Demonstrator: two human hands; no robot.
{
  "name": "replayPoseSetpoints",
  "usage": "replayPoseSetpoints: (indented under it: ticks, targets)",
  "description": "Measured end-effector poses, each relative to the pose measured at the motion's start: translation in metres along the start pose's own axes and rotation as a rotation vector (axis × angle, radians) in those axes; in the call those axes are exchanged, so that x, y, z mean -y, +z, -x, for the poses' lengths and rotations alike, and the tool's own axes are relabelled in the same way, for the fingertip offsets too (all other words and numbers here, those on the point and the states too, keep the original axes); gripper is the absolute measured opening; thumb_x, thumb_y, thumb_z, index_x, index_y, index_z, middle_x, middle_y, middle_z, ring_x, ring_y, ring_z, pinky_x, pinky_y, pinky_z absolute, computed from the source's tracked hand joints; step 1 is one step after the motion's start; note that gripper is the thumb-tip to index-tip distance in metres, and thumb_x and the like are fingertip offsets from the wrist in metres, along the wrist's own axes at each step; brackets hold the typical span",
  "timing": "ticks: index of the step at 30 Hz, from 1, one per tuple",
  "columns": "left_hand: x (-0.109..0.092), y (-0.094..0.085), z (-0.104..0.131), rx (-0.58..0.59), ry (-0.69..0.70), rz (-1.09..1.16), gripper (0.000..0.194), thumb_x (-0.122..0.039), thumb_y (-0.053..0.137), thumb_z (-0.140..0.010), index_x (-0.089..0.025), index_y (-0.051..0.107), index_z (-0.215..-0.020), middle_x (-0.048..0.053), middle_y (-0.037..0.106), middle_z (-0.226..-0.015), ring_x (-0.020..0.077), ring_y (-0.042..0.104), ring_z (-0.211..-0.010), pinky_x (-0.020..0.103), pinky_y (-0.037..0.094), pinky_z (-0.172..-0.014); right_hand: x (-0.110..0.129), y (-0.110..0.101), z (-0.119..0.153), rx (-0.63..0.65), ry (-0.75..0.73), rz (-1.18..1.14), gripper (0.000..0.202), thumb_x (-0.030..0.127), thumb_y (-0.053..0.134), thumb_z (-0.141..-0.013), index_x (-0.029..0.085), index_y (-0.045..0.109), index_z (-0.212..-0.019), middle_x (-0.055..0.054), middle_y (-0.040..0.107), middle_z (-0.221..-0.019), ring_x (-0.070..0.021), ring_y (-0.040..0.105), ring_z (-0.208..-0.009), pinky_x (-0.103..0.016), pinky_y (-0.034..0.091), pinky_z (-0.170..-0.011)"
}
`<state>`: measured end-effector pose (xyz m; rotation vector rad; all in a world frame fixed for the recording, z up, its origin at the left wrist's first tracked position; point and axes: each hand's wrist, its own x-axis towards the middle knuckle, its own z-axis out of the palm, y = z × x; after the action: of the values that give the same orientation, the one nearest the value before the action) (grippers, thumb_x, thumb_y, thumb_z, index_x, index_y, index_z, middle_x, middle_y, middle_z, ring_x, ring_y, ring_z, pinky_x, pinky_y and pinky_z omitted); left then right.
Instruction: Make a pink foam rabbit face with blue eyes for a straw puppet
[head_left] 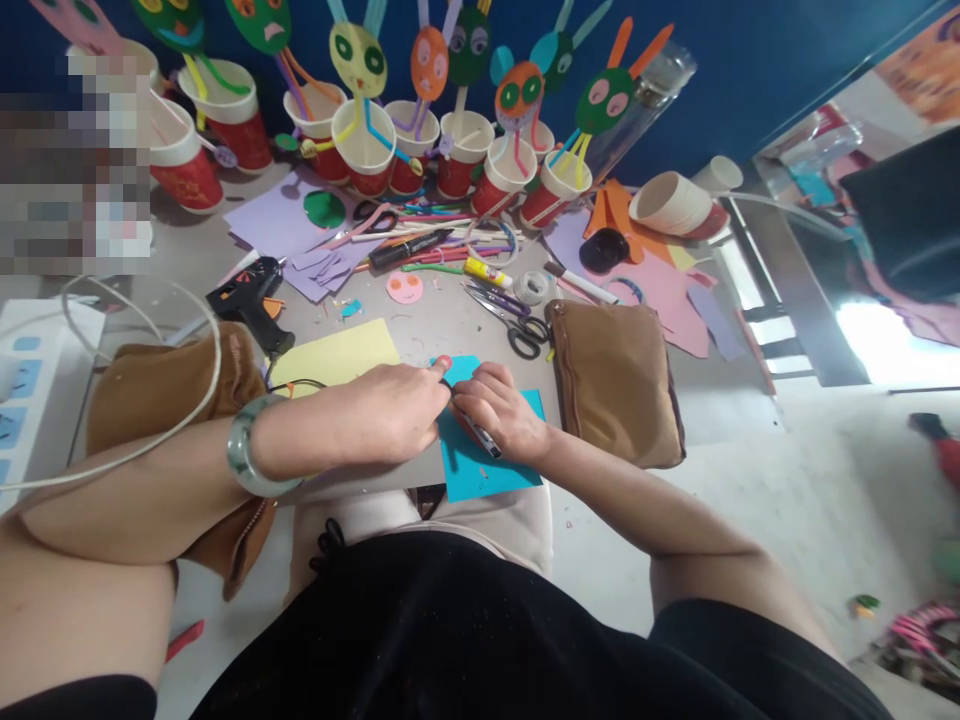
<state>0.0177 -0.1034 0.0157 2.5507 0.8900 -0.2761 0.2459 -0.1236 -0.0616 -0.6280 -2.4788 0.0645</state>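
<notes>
My right hand is closed around a dark marker pen, whose light-marked end sticks out below the fingers. Up against it, my left hand, with a green-white bangle at the wrist, pinches the pen's dark tip. A small pinkish-red spot shows at the left thumb; I cannot tell what it is. Beneath the hands, a bright blue sheet of paper overhangs the table's front edge. A pale yellow sheet lies beyond my left hand, with a black cord over its near edge.
Black-handled scissors lie beside a brown pouch on the right. At left are a black glue gun and another brown pouch. Paper cups with stick puppets line the back. A pink face disc lies mid-table.
</notes>
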Motion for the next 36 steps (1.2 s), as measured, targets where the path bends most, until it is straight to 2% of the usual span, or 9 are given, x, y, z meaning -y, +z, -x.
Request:
replayPoseSetpoints:
  ticks: [6, 14, 19, 22, 24, 26, 30, 32, 36]
  targets:
    - [-0.001, -0.001, 0.002, -0.005, 0.001, -0.002, 0.027, -0.018, 0.046, -0.095, -0.012, 0.072, -0.098, 0.024, 0.072, -0.135, 0.0239, 0.074, -0.078, 0.037, 0.055, -0.070, 0.000, -0.003, 0.004, 0.044, 0.029, -0.013, 0.022, 0.008, 0.055, -0.097, 0.026, 0.053, -0.109, -0.003, 0.069, -0.091, -0.0208, 0.058, -0.081, -0.043, 0.050, -0.088]
    - [0.003, 0.004, 0.001, -0.041, 0.008, 0.092, 0.025, -0.018, 0.050, -0.093, -0.014, 0.074, -0.097, 0.016, 0.077, -0.109, 0.0202, 0.071, -0.071, 0.034, 0.055, -0.072, -0.007, -0.009, 0.010, 0.050, 0.071, -0.042, 0.020, 0.009, 0.056, -0.096, 0.027, 0.053, -0.105, -0.003, 0.069, -0.091, -0.0209, 0.061, -0.080, -0.045, 0.052, -0.087]
    - [0.004, 0.007, 0.002, -0.053, 0.035, 0.062, 0.025, -0.019, 0.049, -0.095, -0.013, 0.072, -0.097, 0.016, 0.077, -0.104, 0.0201, 0.070, -0.072, 0.033, 0.052, -0.071, -0.012, -0.010, 0.011, -0.121, 0.087, -0.097, 0.025, 0.011, 0.059, -0.096, 0.028, 0.054, -0.115, -0.003, 0.072, -0.091, -0.0201, 0.064, -0.075, -0.044, 0.055, -0.083]
    - [0.004, 0.007, 0.002, -0.055, 0.061, 0.022, 0.026, -0.020, 0.046, -0.096, -0.014, 0.071, -0.093, 0.014, 0.075, -0.089, 0.0219, 0.068, -0.068, 0.034, 0.049, -0.065, -0.016, -0.015, 0.008, -0.183, 0.273, -0.114, 0.023, 0.018, 0.054, -0.102, 0.028, 0.059, -0.122, -0.004, 0.075, -0.093, -0.0208, 0.069, -0.076, -0.045, 0.056, -0.085]
    - [0.004, 0.007, 0.002, -0.072, 0.073, -0.016, 0.026, -0.019, 0.044, -0.095, -0.015, 0.070, -0.092, 0.013, 0.073, -0.083, 0.0239, 0.068, -0.067, 0.035, 0.046, -0.062, -0.020, -0.017, 0.001, -0.129, 0.436, -0.174, 0.019, 0.024, 0.051, -0.106, 0.027, 0.064, -0.120, -0.005, 0.077, -0.097, -0.0207, 0.071, -0.082, -0.042, 0.056, -0.082]
    - [0.002, 0.004, 0.001, -0.090, 0.069, -0.042, 0.025, -0.017, 0.044, -0.094, -0.015, 0.069, -0.093, 0.013, 0.073, -0.082, 0.0253, 0.069, -0.068, 0.035, 0.044, -0.060, -0.024, -0.017, -0.007, -0.038, 0.525, -0.277, 0.017, 0.029, 0.056, -0.105, 0.024, 0.066, -0.118, -0.006, 0.077, -0.100, -0.0188, 0.072, -0.084, -0.035, 0.056, -0.078]
    - [-0.002, -0.002, -0.003, -0.079, 0.018, -0.050, 0.027, -0.015, 0.042, -0.094, -0.013, 0.069, -0.097, 0.014, 0.075, -0.084, 0.0258, 0.071, -0.070, 0.035, 0.043, -0.060, -0.032, -0.007, -0.021, 0.082, 0.508, -0.427, 0.027, 0.024, 0.068, -0.094, 0.020, 0.063, -0.120, -0.008, 0.076, -0.108, -0.0147, 0.069, -0.079, -0.029, 0.055, -0.074]
    - [-0.004, -0.004, -0.006, -0.078, 0.002, -0.056, 0.028, -0.015, 0.043, -0.094, -0.012, 0.070, -0.100, 0.014, 0.076, -0.087, 0.0257, 0.072, -0.071, 0.034, 0.043, -0.061, -0.033, -0.001, -0.024, 0.095, 0.493, -0.443, 0.029, 0.017, 0.065, -0.090, 0.020, 0.063, -0.119, -0.007, 0.075, -0.109, -0.0138, 0.066, -0.077, -0.028, 0.054, -0.072]
    - [-0.007, -0.003, -0.009, -0.103, 0.005, -0.089, 0.026, -0.014, 0.046, -0.094, -0.011, 0.069, -0.105, 0.014, 0.077, -0.089, 0.0252, 0.073, -0.071, 0.033, 0.041, -0.058, -0.032, 0.007, -0.025, 0.088, 0.471, -0.426, 0.024, 0.011, 0.059, -0.087, 0.020, 0.065, -0.108, -0.005, 0.072, -0.098, -0.0140, 0.062, -0.076, -0.028, 0.052, -0.072]
